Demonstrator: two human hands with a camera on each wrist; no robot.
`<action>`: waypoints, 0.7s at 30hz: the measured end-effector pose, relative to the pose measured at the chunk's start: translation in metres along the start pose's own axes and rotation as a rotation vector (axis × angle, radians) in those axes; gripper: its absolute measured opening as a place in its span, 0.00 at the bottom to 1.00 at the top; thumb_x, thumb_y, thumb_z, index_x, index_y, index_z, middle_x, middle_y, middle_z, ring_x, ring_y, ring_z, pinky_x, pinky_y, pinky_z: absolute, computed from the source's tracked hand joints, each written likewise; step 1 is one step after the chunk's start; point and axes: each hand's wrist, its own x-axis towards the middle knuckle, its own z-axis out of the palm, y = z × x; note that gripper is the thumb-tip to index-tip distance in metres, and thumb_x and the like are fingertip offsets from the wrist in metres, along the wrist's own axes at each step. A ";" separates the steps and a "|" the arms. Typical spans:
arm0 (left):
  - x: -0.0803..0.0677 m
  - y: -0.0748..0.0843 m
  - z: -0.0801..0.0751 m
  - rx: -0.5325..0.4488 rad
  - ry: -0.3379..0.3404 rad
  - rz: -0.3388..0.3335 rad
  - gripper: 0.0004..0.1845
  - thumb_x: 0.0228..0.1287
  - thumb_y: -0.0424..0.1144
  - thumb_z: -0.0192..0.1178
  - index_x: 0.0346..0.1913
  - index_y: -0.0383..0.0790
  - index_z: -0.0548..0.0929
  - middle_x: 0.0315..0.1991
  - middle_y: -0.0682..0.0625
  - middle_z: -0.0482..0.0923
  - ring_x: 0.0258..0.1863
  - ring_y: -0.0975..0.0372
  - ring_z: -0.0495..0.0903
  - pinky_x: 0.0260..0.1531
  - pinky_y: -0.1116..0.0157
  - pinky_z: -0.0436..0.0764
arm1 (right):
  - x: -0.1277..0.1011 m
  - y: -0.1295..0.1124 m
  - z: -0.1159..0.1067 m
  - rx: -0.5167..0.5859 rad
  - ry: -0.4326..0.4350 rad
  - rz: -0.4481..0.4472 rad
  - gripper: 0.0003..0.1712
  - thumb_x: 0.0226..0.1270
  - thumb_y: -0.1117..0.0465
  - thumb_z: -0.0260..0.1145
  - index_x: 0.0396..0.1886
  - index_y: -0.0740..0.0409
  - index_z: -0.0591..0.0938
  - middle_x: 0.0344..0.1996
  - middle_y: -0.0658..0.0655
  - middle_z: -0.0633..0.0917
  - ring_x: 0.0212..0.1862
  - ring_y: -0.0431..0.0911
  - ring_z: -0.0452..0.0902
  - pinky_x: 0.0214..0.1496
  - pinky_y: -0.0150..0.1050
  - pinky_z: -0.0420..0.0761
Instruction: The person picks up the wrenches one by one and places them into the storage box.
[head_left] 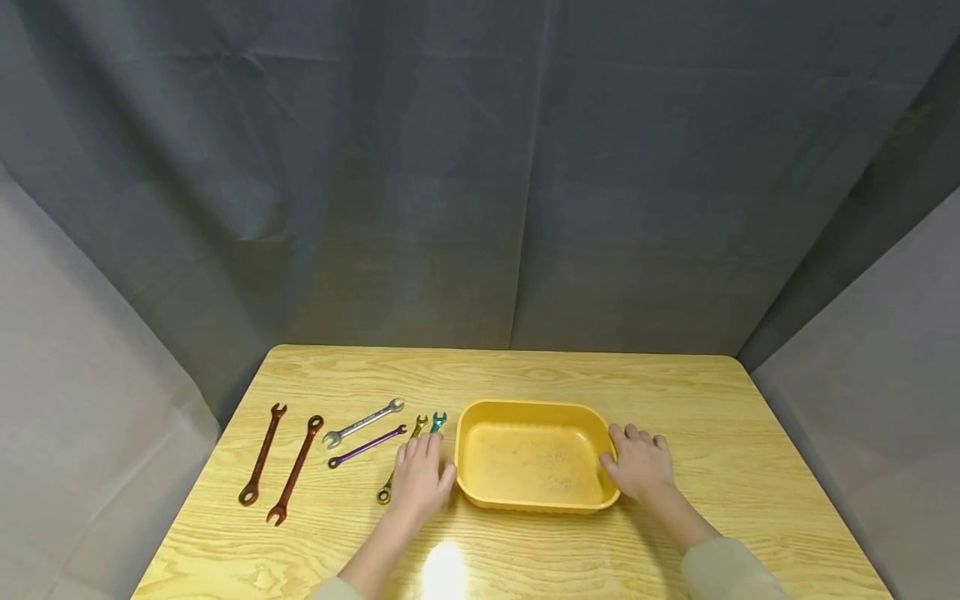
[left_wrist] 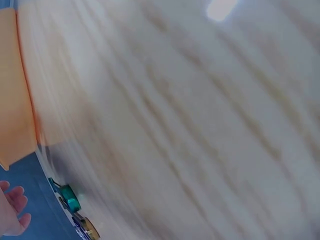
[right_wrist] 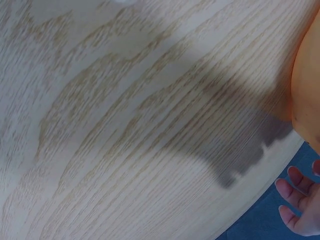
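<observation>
A yellow rectangular plastic tray (head_left: 537,506) stands on the table. My right hand (head_left: 643,463) is at its right rim, with the thumb overlapping the edge in the head view. In the right wrist view, loosely bent fingers (right_wrist: 295,192) appear beside the tray's orange-looking wall (right_wrist: 307,95), not wrapped round it. My left hand (head_left: 422,479) hovers just left of the tray, fingers relaxed and holding nothing visible. Beneath or behind it lie a gold wrench (head_left: 385,493) and a teal wrench (head_left: 438,419), both partly hidden. In the left wrist view the fingers (left_wrist: 19,200) hang apart from the tray.
Left of the gold wrench lie a purple wrench (head_left: 367,447) and a silver open-end wrench (head_left: 363,423). Farther left are a red wrench (head_left: 297,467) and another red wrench (head_left: 264,454). The wood-grain table (head_left: 735,467) meets a grey curtain (head_left: 637,208) behind.
</observation>
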 end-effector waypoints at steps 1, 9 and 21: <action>0.001 -0.002 0.001 0.010 0.007 0.003 0.21 0.58 0.43 0.53 0.52 0.35 0.71 0.45 0.44 0.73 0.44 0.53 0.70 0.51 0.55 0.67 | 0.000 0.000 0.000 0.000 -0.001 0.000 0.22 0.59 0.50 0.56 0.48 0.59 0.73 0.34 0.58 0.76 0.36 0.56 0.72 0.43 0.57 0.66; 0.009 -0.011 0.009 0.089 0.028 0.015 0.19 0.58 0.40 0.57 0.51 0.36 0.71 0.42 0.45 0.73 0.43 0.54 0.71 0.47 0.56 0.70 | -0.001 -0.001 -0.001 -0.008 -0.005 0.003 0.23 0.59 0.50 0.56 0.49 0.60 0.73 0.36 0.59 0.76 0.38 0.57 0.72 0.44 0.58 0.67; 0.015 -0.021 0.027 0.187 0.019 -0.015 0.17 0.58 0.39 0.58 0.48 0.38 0.70 0.34 0.48 0.69 0.32 0.58 0.68 0.30 0.64 0.68 | -0.002 -0.001 -0.001 -0.013 0.000 -0.001 0.23 0.59 0.50 0.56 0.49 0.60 0.72 0.36 0.60 0.77 0.37 0.57 0.73 0.43 0.58 0.67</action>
